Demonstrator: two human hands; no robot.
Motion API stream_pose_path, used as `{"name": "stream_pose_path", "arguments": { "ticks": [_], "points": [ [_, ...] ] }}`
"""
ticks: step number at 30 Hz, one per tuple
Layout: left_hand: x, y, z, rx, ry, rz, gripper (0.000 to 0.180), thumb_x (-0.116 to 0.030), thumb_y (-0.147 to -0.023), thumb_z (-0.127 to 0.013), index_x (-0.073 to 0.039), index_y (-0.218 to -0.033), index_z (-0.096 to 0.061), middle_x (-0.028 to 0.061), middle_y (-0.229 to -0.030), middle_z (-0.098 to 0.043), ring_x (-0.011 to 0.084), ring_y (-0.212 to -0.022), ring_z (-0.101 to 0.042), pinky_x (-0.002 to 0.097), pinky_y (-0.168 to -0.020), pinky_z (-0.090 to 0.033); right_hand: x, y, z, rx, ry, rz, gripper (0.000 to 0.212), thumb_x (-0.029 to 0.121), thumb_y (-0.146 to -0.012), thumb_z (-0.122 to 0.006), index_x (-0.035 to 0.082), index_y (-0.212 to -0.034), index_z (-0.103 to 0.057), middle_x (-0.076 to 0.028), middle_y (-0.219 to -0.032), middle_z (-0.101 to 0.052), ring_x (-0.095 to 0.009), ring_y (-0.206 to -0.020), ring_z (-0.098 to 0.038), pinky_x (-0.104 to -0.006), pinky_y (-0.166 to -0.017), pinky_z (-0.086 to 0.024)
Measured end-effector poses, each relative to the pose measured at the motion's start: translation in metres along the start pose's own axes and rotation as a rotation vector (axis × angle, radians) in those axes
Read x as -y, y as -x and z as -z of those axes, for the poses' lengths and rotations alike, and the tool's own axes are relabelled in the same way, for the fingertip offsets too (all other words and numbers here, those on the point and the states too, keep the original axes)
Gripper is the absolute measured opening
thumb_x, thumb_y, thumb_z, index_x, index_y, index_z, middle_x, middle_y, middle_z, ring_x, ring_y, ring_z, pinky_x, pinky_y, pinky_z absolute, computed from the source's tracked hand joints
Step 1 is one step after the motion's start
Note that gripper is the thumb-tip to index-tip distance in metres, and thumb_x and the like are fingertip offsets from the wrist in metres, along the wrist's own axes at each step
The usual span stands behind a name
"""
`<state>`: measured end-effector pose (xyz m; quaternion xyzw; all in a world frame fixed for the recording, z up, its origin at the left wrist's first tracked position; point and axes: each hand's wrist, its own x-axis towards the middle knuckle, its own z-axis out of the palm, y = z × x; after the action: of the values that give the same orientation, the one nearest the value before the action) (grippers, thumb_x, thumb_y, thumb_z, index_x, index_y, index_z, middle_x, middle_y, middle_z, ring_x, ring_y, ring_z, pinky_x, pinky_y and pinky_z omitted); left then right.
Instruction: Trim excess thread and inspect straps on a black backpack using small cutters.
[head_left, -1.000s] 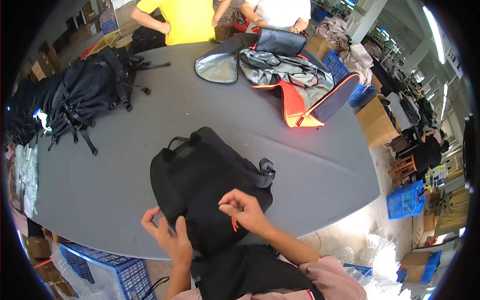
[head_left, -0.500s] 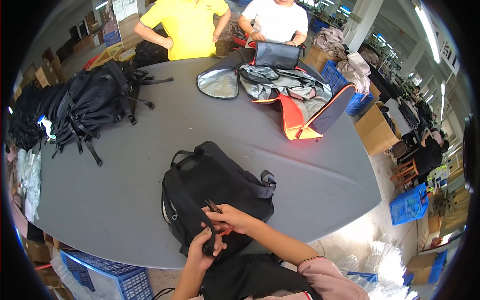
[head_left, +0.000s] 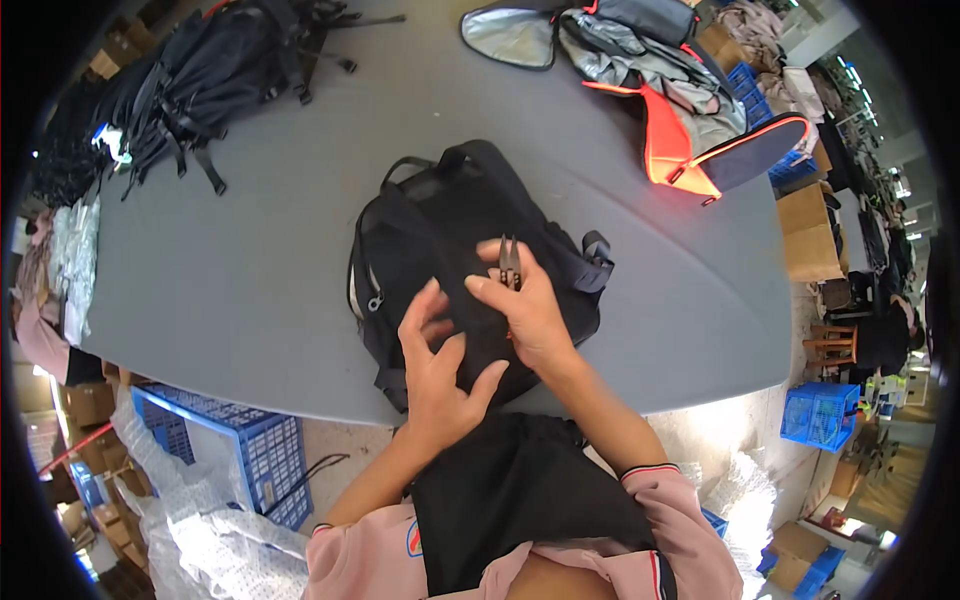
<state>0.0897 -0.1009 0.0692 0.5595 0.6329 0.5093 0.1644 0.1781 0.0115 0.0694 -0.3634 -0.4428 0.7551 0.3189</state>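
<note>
A black backpack [head_left: 440, 225] lies on the grey-covered table in front of me, its straps facing up and a zipper pull showing on its left side. Over its right half, my right hand [head_left: 525, 300] grips a small pair of thread snips [head_left: 510, 262], the two blades pointing away from me. My left hand [head_left: 440, 375] hovers above the lower part of the bag, fingers spread and slightly blurred, with nothing in it. Whether its fingertips touch the fabric I cannot tell.
Several black backpacks [head_left: 210, 85] are piled at the far left. An orange-edged bag with silver lining [head_left: 660, 80] lies spread at the far right. Blue plastic crates [head_left: 270, 460] stand below the table's near left edge, and another crate [head_left: 820, 415] is on the floor at right.
My left hand has let go of the backpack's strap and spread its fingers. My right hand has moved to the right with the snips. The view has tilted down toward me.
</note>
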Motion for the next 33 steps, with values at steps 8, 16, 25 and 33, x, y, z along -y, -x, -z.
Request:
{"name": "stream_pose_path", "arguments": {
  "ticks": [8,16,25,33],
  "points": [
    [0.017,-0.013,0.013,0.129,0.056,-0.087,0.028,-0.011,-0.068,-0.070,0.003,-0.087,-0.054,0.0127,-0.114,-0.050,0.0328,-0.105,-0.045,0.0388,-0.093,-0.035,-0.017,0.000,0.008,0.126,0.006,-0.102,0.017,0.018,-0.089,-0.057,0.003,-0.094,-0.062,0.001,-0.083,-0.059,-0.007,-0.078,-0.052,-0.0227,-0.072,-0.041],
    [0.025,-0.012,0.015,0.195,0.558,0.328,0.038,-0.026,-0.083,-0.065,0.004,-0.104,-0.054,0.0083,-0.111,-0.044,0.0178,-0.103,-0.044,0.0283,-0.092,-0.035,0.004,0.037,0.019,-0.072,0.722,0.527,0.023,0.001,-0.078,-0.063,0.003,-0.100,-0.056,-0.004,-0.079,-0.053,-0.013,-0.064,-0.053,-0.0261,-0.060,-0.046],
    [0.028,-0.017,0.017,0.279,0.479,0.252,0.039,-0.023,-0.081,-0.068,0.004,-0.106,-0.054,0.0047,-0.110,-0.041,0.0133,-0.101,-0.043,0.0246,-0.089,-0.036,0.023,0.033,0.029,0.092,1.019,0.706,0.027,0.001,-0.070,-0.068,0.005,-0.096,-0.062,-0.006,-0.081,-0.056,-0.019,-0.063,-0.052,-0.0282,-0.056,-0.042],
    [0.029,-0.014,0.016,0.263,0.509,0.298,0.036,-0.023,-0.080,-0.067,0.003,-0.102,-0.055,0.0096,-0.110,-0.045,0.0206,-0.104,-0.043,0.0303,-0.093,-0.034,0.016,0.033,0.029,0.031,1.179,0.879,0.026,0.004,-0.067,-0.071,0.009,-0.092,-0.064,-0.002,-0.074,-0.056,-0.020,-0.059,-0.051,-0.0293,-0.053,-0.041]
  ]
}}
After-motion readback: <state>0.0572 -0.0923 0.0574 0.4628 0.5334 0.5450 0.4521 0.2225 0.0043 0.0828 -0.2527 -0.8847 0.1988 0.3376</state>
